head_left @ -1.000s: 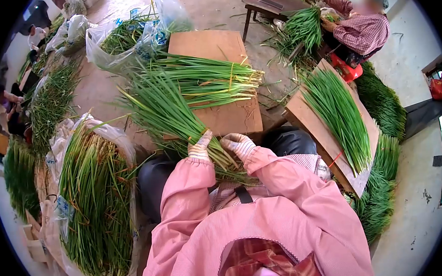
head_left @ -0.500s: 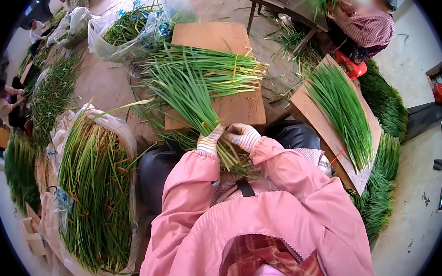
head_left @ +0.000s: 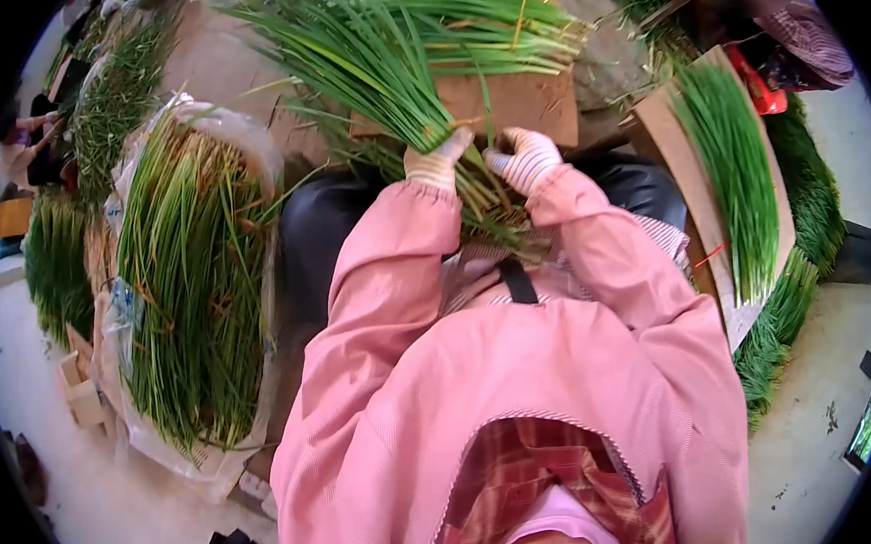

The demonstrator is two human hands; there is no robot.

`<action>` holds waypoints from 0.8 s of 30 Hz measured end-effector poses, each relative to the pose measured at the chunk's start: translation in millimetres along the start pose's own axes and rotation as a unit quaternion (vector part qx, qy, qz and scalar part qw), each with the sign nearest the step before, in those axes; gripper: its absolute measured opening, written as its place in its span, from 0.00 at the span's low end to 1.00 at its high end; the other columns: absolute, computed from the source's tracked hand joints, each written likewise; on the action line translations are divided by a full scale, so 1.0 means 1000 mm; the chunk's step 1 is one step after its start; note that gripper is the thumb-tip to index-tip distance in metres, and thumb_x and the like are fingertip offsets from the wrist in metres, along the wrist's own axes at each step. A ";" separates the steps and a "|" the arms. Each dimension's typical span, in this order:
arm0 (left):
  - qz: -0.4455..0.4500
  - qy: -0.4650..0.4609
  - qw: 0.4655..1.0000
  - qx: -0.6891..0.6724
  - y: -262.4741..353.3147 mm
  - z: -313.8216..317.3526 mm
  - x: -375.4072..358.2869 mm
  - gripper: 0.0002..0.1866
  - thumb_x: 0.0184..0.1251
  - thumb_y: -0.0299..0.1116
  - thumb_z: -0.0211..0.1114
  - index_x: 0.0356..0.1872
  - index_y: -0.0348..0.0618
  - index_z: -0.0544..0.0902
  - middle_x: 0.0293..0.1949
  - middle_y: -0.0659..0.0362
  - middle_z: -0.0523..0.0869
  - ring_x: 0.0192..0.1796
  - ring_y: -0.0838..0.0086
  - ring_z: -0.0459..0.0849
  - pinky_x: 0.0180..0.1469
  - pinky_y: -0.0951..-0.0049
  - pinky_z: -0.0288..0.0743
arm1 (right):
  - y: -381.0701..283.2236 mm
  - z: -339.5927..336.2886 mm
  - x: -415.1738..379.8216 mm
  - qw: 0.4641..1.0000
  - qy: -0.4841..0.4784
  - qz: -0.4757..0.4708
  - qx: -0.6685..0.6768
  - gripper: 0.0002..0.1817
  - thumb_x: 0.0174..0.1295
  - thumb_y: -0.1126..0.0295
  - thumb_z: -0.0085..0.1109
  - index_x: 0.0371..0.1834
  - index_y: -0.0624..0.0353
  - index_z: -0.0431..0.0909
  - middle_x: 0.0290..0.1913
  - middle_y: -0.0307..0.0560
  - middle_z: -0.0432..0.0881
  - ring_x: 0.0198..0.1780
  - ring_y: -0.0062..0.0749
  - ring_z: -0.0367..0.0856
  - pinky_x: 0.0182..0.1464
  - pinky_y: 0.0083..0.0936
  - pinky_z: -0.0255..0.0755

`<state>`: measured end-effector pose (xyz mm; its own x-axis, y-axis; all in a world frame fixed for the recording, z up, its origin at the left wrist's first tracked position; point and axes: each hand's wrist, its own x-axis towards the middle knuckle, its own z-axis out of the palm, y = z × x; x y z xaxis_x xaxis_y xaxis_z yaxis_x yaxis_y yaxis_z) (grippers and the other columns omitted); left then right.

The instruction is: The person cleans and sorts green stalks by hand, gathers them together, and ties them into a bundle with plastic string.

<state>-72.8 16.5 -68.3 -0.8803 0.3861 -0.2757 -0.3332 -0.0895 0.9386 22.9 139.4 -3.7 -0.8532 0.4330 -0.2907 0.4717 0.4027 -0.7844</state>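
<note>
My left hand (head_left: 437,161), in a striped glove, is closed round the lower stems of a bunch of garlic chives (head_left: 386,78). The leaves fan away from me over a wooden board (head_left: 515,105), and the stem ends point toward my lap. Just to the right, my gloved right hand (head_left: 525,159) has its fingers pinched together. A single chive leaf (head_left: 487,107) stands up from these fingertips. Beyond, a bundle of chives (head_left: 512,36) tied with a yellowish band lies across the board. Loose stems (head_left: 497,220) hang below my hands.
At my left stands a plastic bag (head_left: 264,153) heaped with untrimmed chives. On my right, trimmed chives (head_left: 730,168) lie on a slanted board (head_left: 662,127), with more piles (head_left: 810,188) behind. A person in a checked sleeve (head_left: 808,41) sits at upper right; another person (head_left: 25,146) sits at far left.
The view has tipped down and shifted, so everything sits higher in the picture. A single leaf now shows upright at my right fingertips. My left hand keeps its hold on the bunch.
</note>
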 end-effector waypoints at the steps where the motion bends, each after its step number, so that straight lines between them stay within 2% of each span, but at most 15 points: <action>1: -0.007 0.003 1.000 0.009 -0.010 -0.009 0.015 0.18 0.40 0.29 0.71 0.36 0.42 0.75 0.31 0.60 0.79 0.30 0.71 0.77 0.35 0.70 0.74 | -0.007 -0.004 -0.003 0.999 -0.020 0.020 -0.030 0.15 0.43 0.61 0.58 0.27 0.63 0.75 0.20 0.49 0.75 0.23 0.29 0.72 0.29 0.25 0.67; 2: 0.002 0.004 0.993 -0.115 -0.010 -0.013 0.026 0.13 0.49 0.34 0.59 0.36 0.43 0.73 0.32 0.61 0.76 0.33 0.74 0.74 0.35 0.69 0.72 | -0.011 -0.009 -0.004 0.997 -0.037 0.038 -0.062 0.14 0.44 0.62 0.58 0.25 0.63 0.74 0.19 0.46 0.75 0.21 0.27 0.70 0.27 0.25 0.66; 3: -0.018 0.007 0.989 -0.148 -0.009 -0.019 0.035 0.13 0.52 0.37 0.55 0.36 0.43 0.73 0.32 0.61 0.76 0.34 0.74 0.73 0.35 0.67 0.71 | -0.005 -0.012 -0.005 0.987 -0.034 0.011 -0.156 0.16 0.43 0.60 0.57 0.28 0.63 0.74 0.20 0.51 0.75 0.22 0.34 0.72 0.29 0.27 0.67; 5: -0.057 0.019 0.975 -0.214 0.016 -0.025 0.040 0.15 0.57 0.42 0.47 0.37 0.42 0.72 0.33 0.61 0.75 0.35 0.75 0.71 0.35 0.64 0.70 | 0.011 -0.023 -0.010 0.939 -0.159 0.025 -0.305 0.20 0.44 0.57 0.56 0.34 0.62 0.75 0.28 0.57 0.77 0.33 0.42 0.77 0.37 0.28 0.69; 7: -0.027 -0.027 0.993 0.115 0.044 -0.029 0.024 0.16 0.58 0.43 0.48 0.35 0.42 0.73 0.36 0.59 0.77 0.40 0.71 0.74 0.38 0.56 0.70 | 0.031 -0.042 -0.020 0.896 -0.230 -0.002 -0.379 0.21 0.45 0.54 0.56 0.35 0.61 0.76 0.33 0.58 0.77 0.39 0.44 0.76 0.41 0.29 0.70; 8: -0.108 -0.045 0.970 0.212 0.073 -0.019 0.018 0.16 0.58 0.44 0.50 0.37 0.41 0.74 0.39 0.57 0.77 0.46 0.70 0.73 0.44 0.53 0.68 | 0.030 -0.048 -0.024 0.909 -0.205 0.007 -0.364 0.22 0.46 0.54 0.56 0.35 0.62 0.75 0.33 0.58 0.77 0.38 0.43 0.77 0.41 0.28 0.69; 9: -0.079 -0.070 0.944 0.313 0.059 -0.020 0.029 0.17 0.58 0.45 0.51 0.37 0.41 0.74 0.39 0.58 0.77 0.46 0.69 0.73 0.47 0.56 0.67 | 0.030 -0.054 -0.028 0.920 -0.180 0.014 -0.347 0.22 0.48 0.53 0.56 0.35 0.62 0.75 0.33 0.57 0.77 0.38 0.42 0.77 0.41 0.28 0.69; 10: -0.088 -0.065 0.977 0.183 0.027 -0.022 0.039 0.17 0.57 0.45 0.53 0.38 0.42 0.73 0.39 0.58 0.76 0.46 0.69 0.72 0.49 0.58 0.66 | 0.018 -0.055 -0.029 0.966 -0.132 0.075 -0.211 0.21 0.50 0.54 0.55 0.35 0.63 0.74 0.31 0.55 0.77 0.35 0.37 0.76 0.40 0.25 0.69; 11: -0.097 -0.058 0.992 0.050 -0.005 -0.024 0.049 0.18 0.56 0.46 0.54 0.40 0.42 0.73 0.40 0.58 0.76 0.46 0.69 0.72 0.52 0.61 0.65 | 0.006 -0.052 -0.031 0.983 -0.096 0.019 -0.154 0.20 0.49 0.57 0.57 0.37 0.63 0.73 0.31 0.54 0.77 0.33 0.34 0.75 0.38 0.24 0.69; 13: -0.064 -0.073 0.995 -0.035 -0.023 -0.011 0.045 0.18 0.58 0.43 0.52 0.45 0.43 0.69 0.45 0.56 0.73 0.48 0.66 0.69 0.55 0.61 0.62 | -0.004 -0.034 -0.031 0.991 -0.065 -0.092 -0.066 0.20 0.48 0.62 0.60 0.41 0.63 0.70 0.30 0.52 0.77 0.31 0.32 0.75 0.37 0.23 0.69; 15: 0.013 -0.138 0.958 0.251 -0.015 0.002 0.029 0.17 0.61 0.40 0.49 0.48 0.44 0.66 0.49 0.55 0.70 0.49 0.63 0.68 0.56 0.58 0.60 | -0.022 -0.020 -0.032 0.981 -0.098 -0.140 -0.088 0.22 0.44 0.71 0.62 0.44 0.63 0.67 0.32 0.49 0.77 0.31 0.31 0.75 0.38 0.23 0.69; 16: -0.070 -0.101 0.991 -0.051 -0.020 0.005 0.026 0.14 0.59 0.38 0.52 0.44 0.43 0.69 0.43 0.54 0.72 0.47 0.64 0.69 0.52 0.60 0.65 | -0.006 -0.010 -0.027 0.977 -0.078 -0.165 -0.112 0.19 0.44 0.74 0.61 0.41 0.63 0.68 0.31 0.47 0.77 0.32 0.29 0.75 0.38 0.23 0.69; 18: -0.033 -0.101 0.992 0.069 0.022 0.012 -0.003 0.12 0.55 0.36 0.60 0.35 0.40 0.73 0.30 0.54 0.77 0.35 0.65 0.77 0.33 0.64 0.74 | 0.001 -0.007 -0.023 0.993 -0.086 -0.076 -0.023 0.15 0.45 0.76 0.59 0.38 0.64 0.70 0.29 0.45 0.77 0.32 0.26 0.75 0.36 0.21 0.69; 20: -0.162 -0.085 0.972 -0.147 0.031 0.008 -0.032 0.15 0.51 0.37 0.65 0.36 0.40 0.73 0.25 0.56 0.77 0.23 0.69 0.77 0.22 0.71 0.73 | 0.008 -0.008 -0.023 0.963 -0.127 0.056 0.232 0.15 0.46 0.73 0.59 0.38 0.64 0.72 0.27 0.43 0.77 0.30 0.23 0.74 0.32 0.21 0.69; 24: -0.219 -0.039 0.962 -0.158 0.031 0.012 -0.044 0.13 0.46 0.34 0.68 0.32 0.45 0.75 0.23 0.62 0.76 0.19 0.74 0.73 0.20 0.74 0.70 | 0.000 -0.012 -0.034 0.923 -0.175 0.082 0.333 0.12 0.49 0.76 0.57 0.38 0.63 0.72 0.29 0.41 0.77 0.30 0.19 0.73 0.33 0.18 0.68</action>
<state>-40.0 8.1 -24.3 -0.6082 0.5179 -0.6016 -0.7632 -0.1732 0.6225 54.6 134.0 12.9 -0.8566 0.1100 -0.5042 0.4600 -0.2802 -0.8426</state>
